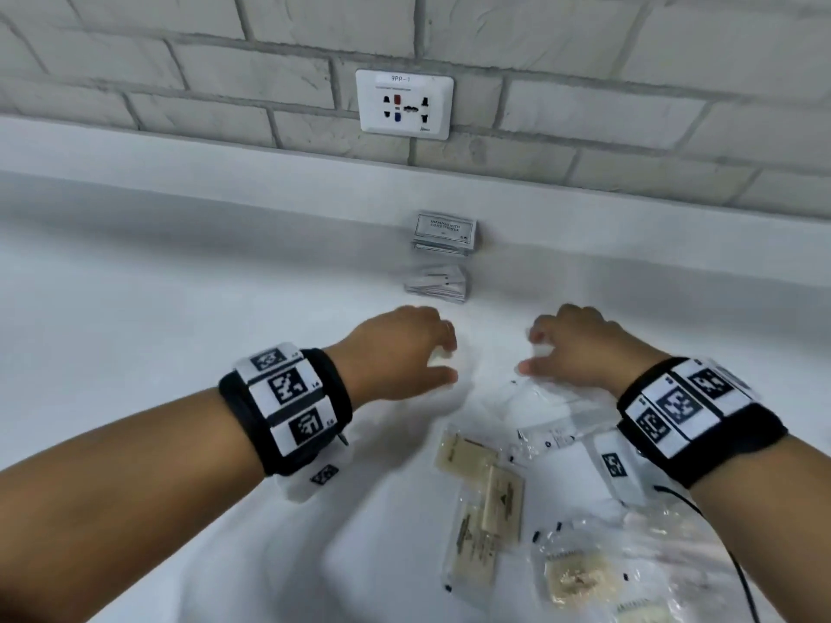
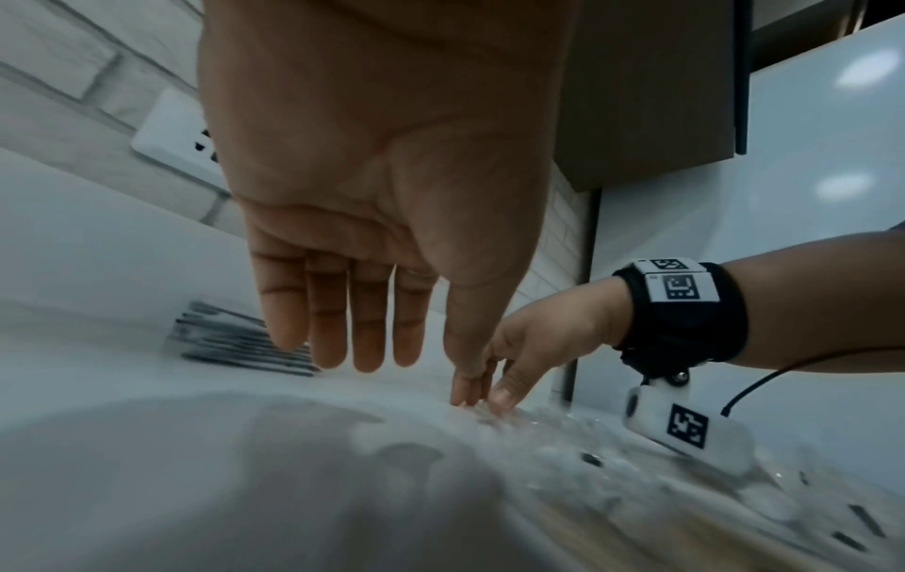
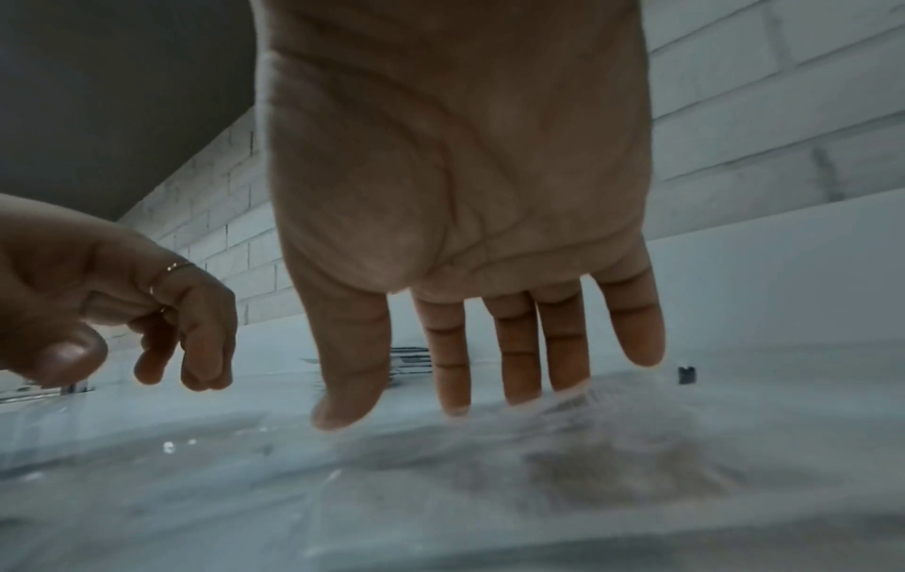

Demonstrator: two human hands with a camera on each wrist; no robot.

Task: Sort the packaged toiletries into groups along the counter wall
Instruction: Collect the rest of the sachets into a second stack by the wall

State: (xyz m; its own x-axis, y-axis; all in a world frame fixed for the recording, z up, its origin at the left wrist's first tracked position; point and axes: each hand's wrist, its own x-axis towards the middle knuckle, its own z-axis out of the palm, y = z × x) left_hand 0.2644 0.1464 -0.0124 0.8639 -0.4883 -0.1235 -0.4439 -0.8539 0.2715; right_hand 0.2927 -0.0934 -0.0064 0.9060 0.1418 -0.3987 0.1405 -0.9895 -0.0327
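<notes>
Two stacks of white sachets lie by the wall, a printed stack [image 1: 444, 232] at the back and a second stack [image 1: 437, 286] just in front of it. My left hand [image 1: 449, 359] hovers below them with relaxed fingers [image 2: 343, 329] and holds nothing. Beside it, my right hand [image 1: 528, 353] reaches down with straight fingers [image 3: 514, 367], whose tips touch a clear plastic packet [image 1: 546, 397] on the counter. Beige items in clear wrappers [image 1: 490, 487] lie scattered nearer to me, partly under my right wrist.
The white counter [image 1: 180, 308] runs to a low ledge below a grey brick wall. A wall socket [image 1: 404, 104] sits above the stacks. More crinkled clear packets [image 1: 580, 577] fill the lower right. A black cable [image 1: 719, 532] trails from my right wristband.
</notes>
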